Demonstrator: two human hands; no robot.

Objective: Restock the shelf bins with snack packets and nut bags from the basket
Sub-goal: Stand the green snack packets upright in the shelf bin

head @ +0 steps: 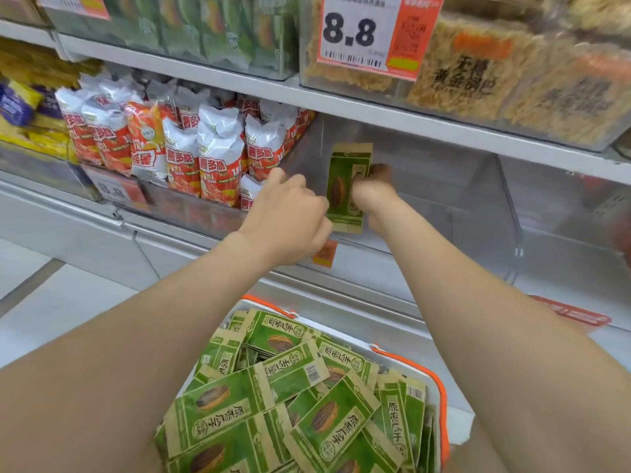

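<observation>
A green and tan seed packet (346, 186) stands upright inside a clear shelf bin (478, 213) on the middle shelf. My right hand (374, 191) reaches into the bin and grips the packet's right edge. My left hand (290, 216) is at the bin's front, fingers curled down by the packet's left edge; whether it holds the packet is hidden. Below, a white basket with orange handles (440, 380) is piled with several matching green packets (273, 401).
The bin to the left holds several red and white snack bags (184, 148). Yellow bags (34, 131) sit further left. The shelf above carries green packets (205, 29) and golden crisp packs (478, 76) behind an 8.8 price tag (362, 32).
</observation>
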